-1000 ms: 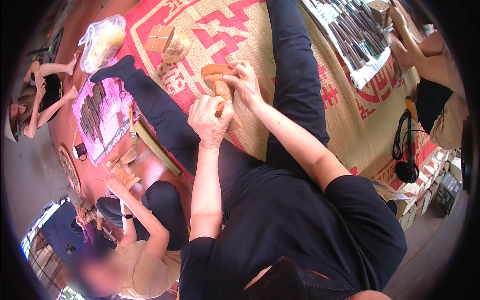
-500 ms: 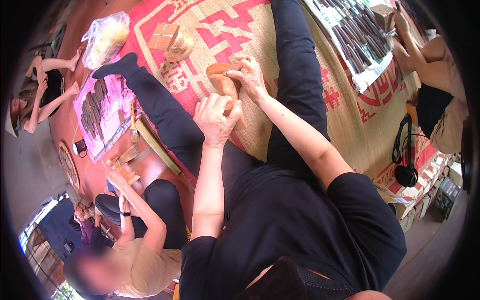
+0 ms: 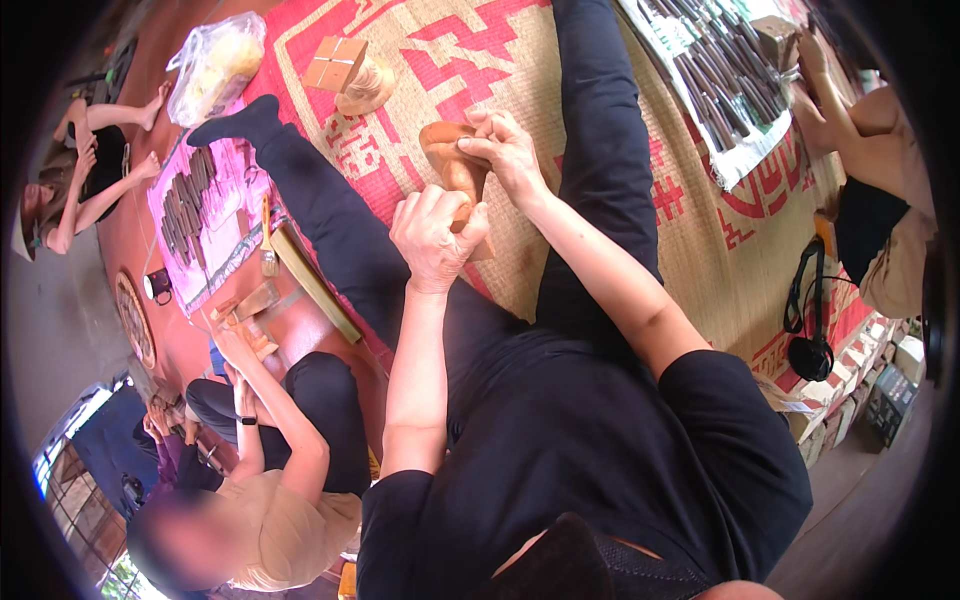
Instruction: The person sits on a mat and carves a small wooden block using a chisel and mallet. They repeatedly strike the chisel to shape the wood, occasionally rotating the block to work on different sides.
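Between my legs, above the woven mat, is a reddish-brown wooden carving (image 3: 462, 175) with a rounded, curved far end. My left hand (image 3: 432, 238) is closed round its near part, and a blocky end shows below the fingers. Against the carving's far right side, my right hand (image 3: 507, 157) is in a pinch, thumb and fingertips together. Whether a small thing sits in that pinch is too small to tell. A pale turned-looking wooden piece (image 3: 366, 88) and a brown block tied with light string (image 3: 334, 64) stand together farther off on the mat.
Rows of carving tools lie on a white cloth (image 3: 750, 160) at the far right and on a pink cloth (image 3: 228, 165) at the left. A brush (image 3: 268, 245), a mug (image 3: 158, 287) and a plastic bag (image 3: 215, 70) are leftward. Co-workers sit on both sides; black straps (image 3: 812, 300) lie right.
My right fingers have shifted slightly along the carving's side. The carving has turned a little in my left hand, so its near end looks blockier. The whole view has moved slightly.
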Demonstrator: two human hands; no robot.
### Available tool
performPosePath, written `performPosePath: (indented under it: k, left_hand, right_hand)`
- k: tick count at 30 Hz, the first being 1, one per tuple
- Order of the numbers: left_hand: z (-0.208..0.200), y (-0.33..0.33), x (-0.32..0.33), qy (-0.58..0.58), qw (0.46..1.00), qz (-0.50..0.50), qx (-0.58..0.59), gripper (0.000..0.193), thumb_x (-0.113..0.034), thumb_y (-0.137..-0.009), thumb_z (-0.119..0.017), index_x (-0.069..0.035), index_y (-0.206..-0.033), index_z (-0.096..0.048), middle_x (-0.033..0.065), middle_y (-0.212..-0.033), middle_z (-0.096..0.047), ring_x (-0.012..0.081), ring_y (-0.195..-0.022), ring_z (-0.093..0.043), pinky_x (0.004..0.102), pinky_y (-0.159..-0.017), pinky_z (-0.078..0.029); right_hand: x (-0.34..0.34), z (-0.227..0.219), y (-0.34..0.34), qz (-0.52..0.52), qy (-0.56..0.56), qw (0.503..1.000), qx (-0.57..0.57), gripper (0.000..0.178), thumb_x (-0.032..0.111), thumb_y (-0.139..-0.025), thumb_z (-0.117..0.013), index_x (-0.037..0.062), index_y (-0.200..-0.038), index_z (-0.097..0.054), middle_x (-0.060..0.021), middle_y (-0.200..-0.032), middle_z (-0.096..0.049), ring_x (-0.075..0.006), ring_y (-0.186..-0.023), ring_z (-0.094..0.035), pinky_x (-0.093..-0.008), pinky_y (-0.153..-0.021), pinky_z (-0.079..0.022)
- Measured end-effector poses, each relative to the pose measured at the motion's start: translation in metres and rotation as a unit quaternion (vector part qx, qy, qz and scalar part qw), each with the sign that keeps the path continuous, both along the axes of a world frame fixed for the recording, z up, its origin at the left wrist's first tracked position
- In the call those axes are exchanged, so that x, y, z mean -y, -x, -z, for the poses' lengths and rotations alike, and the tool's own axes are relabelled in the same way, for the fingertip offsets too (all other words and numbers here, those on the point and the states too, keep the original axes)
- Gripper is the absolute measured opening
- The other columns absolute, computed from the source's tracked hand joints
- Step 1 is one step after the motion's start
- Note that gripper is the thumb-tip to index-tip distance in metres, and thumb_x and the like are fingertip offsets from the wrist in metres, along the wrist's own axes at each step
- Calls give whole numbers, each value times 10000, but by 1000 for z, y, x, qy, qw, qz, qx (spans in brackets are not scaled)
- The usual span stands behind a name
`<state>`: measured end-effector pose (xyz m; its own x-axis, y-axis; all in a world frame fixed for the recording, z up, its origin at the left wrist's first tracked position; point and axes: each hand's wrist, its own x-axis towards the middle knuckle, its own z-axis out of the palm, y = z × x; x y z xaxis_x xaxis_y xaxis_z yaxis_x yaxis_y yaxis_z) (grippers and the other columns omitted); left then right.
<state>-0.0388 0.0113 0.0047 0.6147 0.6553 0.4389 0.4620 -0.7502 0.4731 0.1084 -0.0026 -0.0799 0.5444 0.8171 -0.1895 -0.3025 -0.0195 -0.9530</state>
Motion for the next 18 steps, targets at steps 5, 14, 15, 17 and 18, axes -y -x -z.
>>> performPosePath:
  k: [5,14,15,17,18]
  left_hand:
    - [4,-4,-6,-7,1000,3,5,161,-246,-721,-717,-113,-697,-630,29,-653,-520,220,-602,-530,347,-588,-432]
    - [3,-3,-3,-5,1000,24,-5,171,-255,-722,-723,-115,-703,-627,23,-656,-520,214,-612,-535,342,-593,-429]
    - [2,-4,-2,-11,1000,25,-9,179,-262,-726,-724,-115,-700,-624,21,-657,-520,212,-614,-535,341,-594,-429]
    - [2,-7,-1,-25,999,28,-17,195,-275,-732,-726,-116,-693,-619,17,-659,-518,208,-617,-535,339,-596,-427]
    - [1,-8,-1,-25,999,34,-19,201,-280,-735,-727,-117,-693,-617,17,-660,-518,207,-618,-535,339,-597,-428]
  right_hand:
    - [6,8,16,-7,-77,992,102,175,69,-737,-771,64,-702,-599,-67,-1146,-584,-176,-1129,-519,-330,-942,-426]
    - [-1,-4,2,-28,-58,992,107,203,111,-677,-785,40,-681,-595,-103,-1032,-636,-245,-1062,-559,-361,-940,-424]
    - [1,-10,4,-42,-63,990,116,194,110,-676,-780,47,-685,-598,-91,-1032,-641,-246,-1062,-559,-367,-941,-423]
    - [3,-2,6,-39,-33,980,192,200,112,-684,-780,45,-680,-591,-79,-1037,-632,-230,-1055,-567,-350,-918,-431]
    - [1,1,0,-31,-30,973,227,193,89,-690,-778,42,-680,-592,-77,-1037,-622,-212,-1069,-569,-335,-915,-431]
